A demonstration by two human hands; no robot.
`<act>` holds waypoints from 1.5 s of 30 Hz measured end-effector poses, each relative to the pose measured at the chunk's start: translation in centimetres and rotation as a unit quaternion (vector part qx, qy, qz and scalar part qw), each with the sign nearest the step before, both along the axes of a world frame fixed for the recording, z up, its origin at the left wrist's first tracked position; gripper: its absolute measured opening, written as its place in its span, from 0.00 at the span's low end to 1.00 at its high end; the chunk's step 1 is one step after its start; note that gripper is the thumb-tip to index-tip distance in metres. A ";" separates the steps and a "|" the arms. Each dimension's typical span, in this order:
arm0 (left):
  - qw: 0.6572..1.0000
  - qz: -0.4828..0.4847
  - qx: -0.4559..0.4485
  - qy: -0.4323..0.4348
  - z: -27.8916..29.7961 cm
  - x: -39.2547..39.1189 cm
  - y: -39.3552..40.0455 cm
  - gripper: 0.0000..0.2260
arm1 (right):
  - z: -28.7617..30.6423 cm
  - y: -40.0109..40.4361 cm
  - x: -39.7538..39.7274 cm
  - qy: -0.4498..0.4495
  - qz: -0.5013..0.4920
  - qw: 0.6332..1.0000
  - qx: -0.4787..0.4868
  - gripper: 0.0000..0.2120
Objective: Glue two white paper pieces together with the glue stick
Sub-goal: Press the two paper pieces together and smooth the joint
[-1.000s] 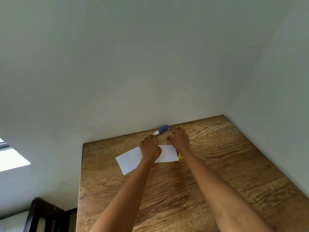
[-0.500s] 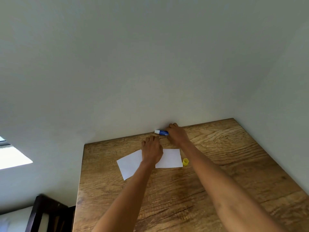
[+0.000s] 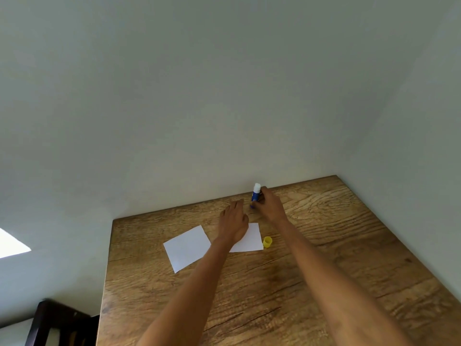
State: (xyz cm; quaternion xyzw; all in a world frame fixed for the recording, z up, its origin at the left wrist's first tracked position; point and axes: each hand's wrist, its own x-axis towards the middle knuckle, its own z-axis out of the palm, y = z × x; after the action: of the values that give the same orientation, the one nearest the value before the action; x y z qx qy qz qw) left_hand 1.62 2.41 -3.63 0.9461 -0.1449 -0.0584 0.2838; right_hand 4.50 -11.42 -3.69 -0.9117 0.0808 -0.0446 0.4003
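Glue stick (image 3: pixel 256 194) up on end at the far edge of the worktop (image 3: pixel 324 270), right by the wall (image 3: pixel 224 96), white glue showing at the top, blue barrel below. The right hand (image 3: pixel 270 204) has it, fingers curled round the lower barrel, so the base of the stick is covered. Its yellow cap (image 3: pixel 267 241) sits off on the wood, open end up as far as one can tell, nothing visible inside, just beside the right edge of the nearer sheet.

Two white paper pieces lie flat: the left paper piece (image 3: pixel 187 247) angled and fully in sight, the right paper piece (image 3: pixel 250 239) partly covered by the left hand (image 3: pixel 233 224) and wrist. That hand is flat, fingers straight and together, reaching past the sheet's far edge; whether the palm presses the paper or hangs just over it is hard to call. Whether the two sheets overlap under the forearm is hidden.

Bottom left, a dark chair back (image 3: pixel 59 325), cut off by the frame.
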 end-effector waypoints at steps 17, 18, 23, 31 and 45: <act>1.000 -0.023 -0.003 -0.001 0.2 0.0 0.6 0.21 | 1.3 0.7 -2.0 0.035 -0.005 0.999 0.026 0.25; 1.000 -0.016 0.011 -0.009 0.4 -0.2 1.0 0.21 | 1.4 0.7 -2.6 0.030 -0.016 0.999 0.025 0.25; 0.992 0.054 0.098 -0.050 1.4 -1.6 3.8 0.19 | 1.9 1.6 -5.7 0.059 -0.066 0.991 -0.098 0.08; 0.970 0.015 0.241 -0.006 1.0 -2.3 5.9 0.22 | 2.9 3.6 -6.8 0.213 -0.038 0.943 -0.253 0.23; 0.977 0.162 -0.097 0.097 1.6 -1.0 5.0 0.07 | 2.3 3.4 -6.3 0.206 -0.052 0.960 -0.182 0.24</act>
State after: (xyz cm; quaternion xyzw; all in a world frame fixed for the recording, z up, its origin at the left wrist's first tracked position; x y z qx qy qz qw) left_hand 0.64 7.40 -2.06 0.9148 0.0335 -0.0893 0.3925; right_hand -1.78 -8.04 -1.42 -0.9531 0.1993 0.1098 0.1994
